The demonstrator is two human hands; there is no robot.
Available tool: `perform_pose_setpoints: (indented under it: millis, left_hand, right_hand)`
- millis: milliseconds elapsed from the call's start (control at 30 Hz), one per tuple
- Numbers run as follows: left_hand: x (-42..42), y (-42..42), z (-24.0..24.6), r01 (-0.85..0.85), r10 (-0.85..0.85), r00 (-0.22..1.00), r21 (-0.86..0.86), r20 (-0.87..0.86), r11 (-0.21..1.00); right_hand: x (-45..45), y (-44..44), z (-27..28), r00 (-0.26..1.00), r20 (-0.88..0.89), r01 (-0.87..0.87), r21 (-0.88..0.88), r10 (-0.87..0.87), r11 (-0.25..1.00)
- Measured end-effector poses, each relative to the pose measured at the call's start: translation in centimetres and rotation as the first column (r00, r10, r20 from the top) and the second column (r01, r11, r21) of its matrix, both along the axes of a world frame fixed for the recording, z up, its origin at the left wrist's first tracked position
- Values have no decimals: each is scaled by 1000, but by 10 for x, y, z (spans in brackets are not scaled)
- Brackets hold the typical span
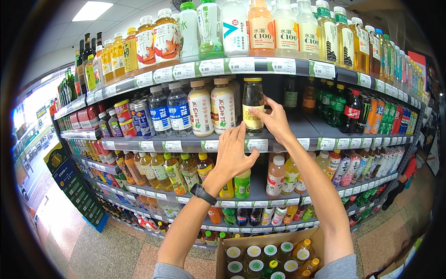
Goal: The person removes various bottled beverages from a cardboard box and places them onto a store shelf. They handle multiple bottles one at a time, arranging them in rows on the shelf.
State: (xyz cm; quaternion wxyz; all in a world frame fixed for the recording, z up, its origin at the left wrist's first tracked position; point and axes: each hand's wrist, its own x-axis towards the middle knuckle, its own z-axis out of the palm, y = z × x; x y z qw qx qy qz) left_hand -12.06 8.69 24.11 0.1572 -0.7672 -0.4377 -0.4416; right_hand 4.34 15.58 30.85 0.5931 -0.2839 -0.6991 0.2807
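A dark glass bottle (253,97) with a yellow cap and a pale yellow label stands upright at the front of the second shelf (299,130) from the top. My right hand (276,117) grips it from the right, thumb across the label and fingers along the side and behind. In front of the shelf edge is my left hand (235,150), thumb and fingers apart, with nothing held. Its fingertips are close to the bottle's lower left side; whether they touch cannot be told. White-labelled milk tea bottles (223,104) with brown caps stand just left of the dark bottle.
Below, an open cardboard box (220,259) holds several capped jars or bottles (256,265). Above hangs a shelf of drink bottles (260,29) with a price-tag rail (212,67). Cola and soda bottles (352,108) stand farther right. At the right edge, a person (407,171) is partly visible.
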Motion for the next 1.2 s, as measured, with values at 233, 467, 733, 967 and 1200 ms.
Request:
perform_pose_setpoints:
  millis: [233, 467, 733, 967, 1200]
  left_hand:
    - [1, -2, 0, 14, -14, 1000, -9, 3, 1000]
    - [0, -2, 0, 7, -7, 1000, 2, -6, 1000]
    - [2, -6, 3, 13, -13, 1000, -11, -5, 1000]
    - [-4, -14, 7, 56, -57, 998, 17, 10, 998]
    - [-15, -57, 23, 265, -262, 954, -5, 145, 964]
  right_hand:
    - [2, -4, 1, 1000, -18, -24, -16, 23, 1000]
    - [1, -8, 2, 1000, -1, -17, -33, 17, 999]
    - [2, 0, -3, 1000, -7, 14, 9, -14, 1000]
    - [1, -6, -10, 974, -37, 224, -16, -224, 975]
    - [53, -65, -6, 973, -145, 165, -93, -178, 982]
